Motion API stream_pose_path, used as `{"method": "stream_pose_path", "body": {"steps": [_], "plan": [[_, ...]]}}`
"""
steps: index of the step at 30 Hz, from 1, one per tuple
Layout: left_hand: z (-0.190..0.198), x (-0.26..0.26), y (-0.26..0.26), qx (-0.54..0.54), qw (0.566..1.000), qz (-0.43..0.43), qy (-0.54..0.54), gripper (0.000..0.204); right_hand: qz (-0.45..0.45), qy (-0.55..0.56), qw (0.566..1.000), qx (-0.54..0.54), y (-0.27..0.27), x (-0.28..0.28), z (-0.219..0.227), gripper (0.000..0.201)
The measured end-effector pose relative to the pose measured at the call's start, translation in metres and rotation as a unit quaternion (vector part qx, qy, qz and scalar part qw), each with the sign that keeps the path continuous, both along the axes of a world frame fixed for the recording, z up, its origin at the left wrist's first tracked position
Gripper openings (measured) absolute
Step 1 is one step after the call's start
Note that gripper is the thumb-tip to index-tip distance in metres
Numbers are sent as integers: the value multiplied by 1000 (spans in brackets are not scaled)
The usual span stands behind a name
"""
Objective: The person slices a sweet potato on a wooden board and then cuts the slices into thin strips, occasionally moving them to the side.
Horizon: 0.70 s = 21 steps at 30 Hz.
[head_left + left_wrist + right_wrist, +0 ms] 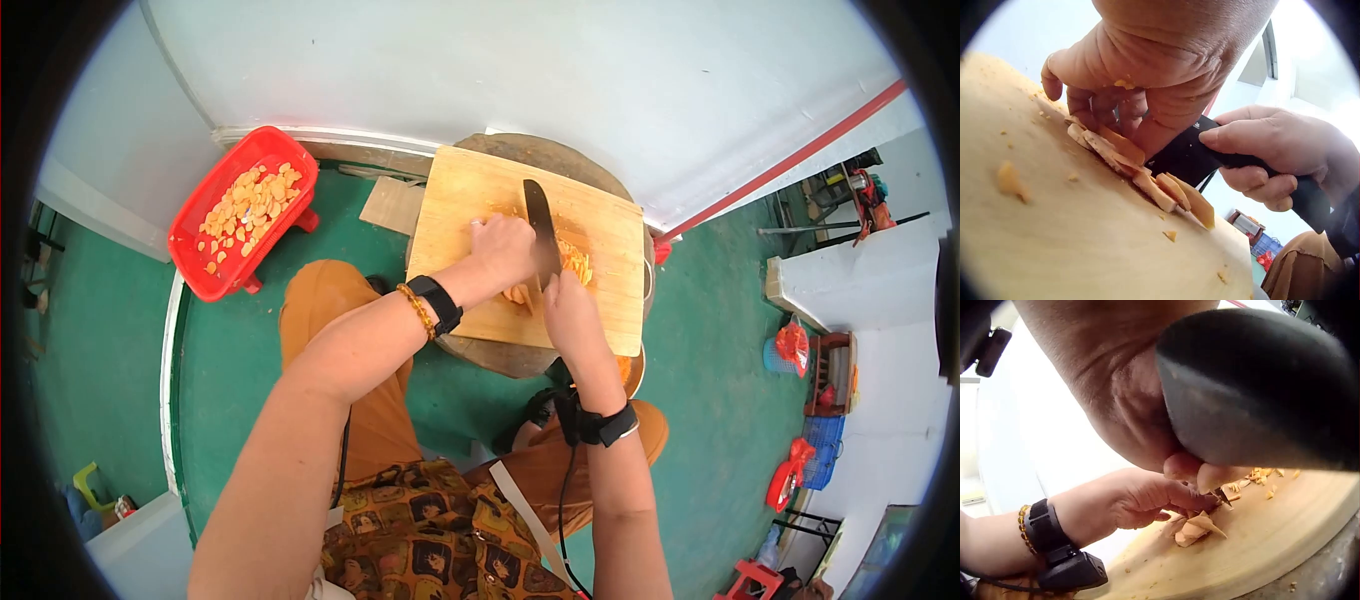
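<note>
**Orange slices beneath bent fingers, a dark blade alongside**

Taking the board as a clock face, with twelve away from the seated person, I start between nine and ten, down on the green floor. A red basin (207,286) sits there with a layer of thin orange rounds (250,205) spread inside it.

Next comes the pale wooden board (450,190), laid on a round desk (500,357) whose edge shows beyond it toward twelve and six. The left hand (505,248), a black strap (437,304) and a beaded bracelet (415,310) at its wrist, is just off the middle toward nine. Its fingers are bent down, narrow, holding a leaning row of orange slices (1110,150) against the wood; the ends of the row poke out toward six.

Close beside those fingers stands the knife (538,215), its tip toward twelve; I can't tell whether the blade touches them. The right hand (572,310), between four and five, is wrapped around the black handle (1244,161).

Over by three, just past the blade, lies a heap of fine orange shreds (575,262). Between four and five, a bowl (641,372) peeks out below the board's corner. Well away at four, a blue crate (825,440) stands near the wall.
</note>
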<state>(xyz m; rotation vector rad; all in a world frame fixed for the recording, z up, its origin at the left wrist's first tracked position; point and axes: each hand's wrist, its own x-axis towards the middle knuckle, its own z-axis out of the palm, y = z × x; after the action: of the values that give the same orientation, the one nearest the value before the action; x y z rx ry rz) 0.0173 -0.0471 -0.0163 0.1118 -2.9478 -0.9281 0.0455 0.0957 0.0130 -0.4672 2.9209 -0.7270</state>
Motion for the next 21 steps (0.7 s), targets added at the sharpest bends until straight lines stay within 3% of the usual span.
{"method": "stream_pose_path", "body": {"steps": [7, 10, 11, 21], "plan": [[0, 4, -6, 10, 1000, -12, -7, 9, -5, 26, 999, -33, -9, -17, -19, 26], [4, 5, -6, 21, 1000, -14, -12, 10, -57, -59, 988, -129, 10, -22, -22, 26], [5, 4, -8, 20, 999, -17, -23, 11, -58, -41, 985, -156, 15, -17, -21, 26], [5, 4, -5, -19, 1000, -14, -20, 12, -28, 10, 994, -104, 11, 6, -11, 26]]}}
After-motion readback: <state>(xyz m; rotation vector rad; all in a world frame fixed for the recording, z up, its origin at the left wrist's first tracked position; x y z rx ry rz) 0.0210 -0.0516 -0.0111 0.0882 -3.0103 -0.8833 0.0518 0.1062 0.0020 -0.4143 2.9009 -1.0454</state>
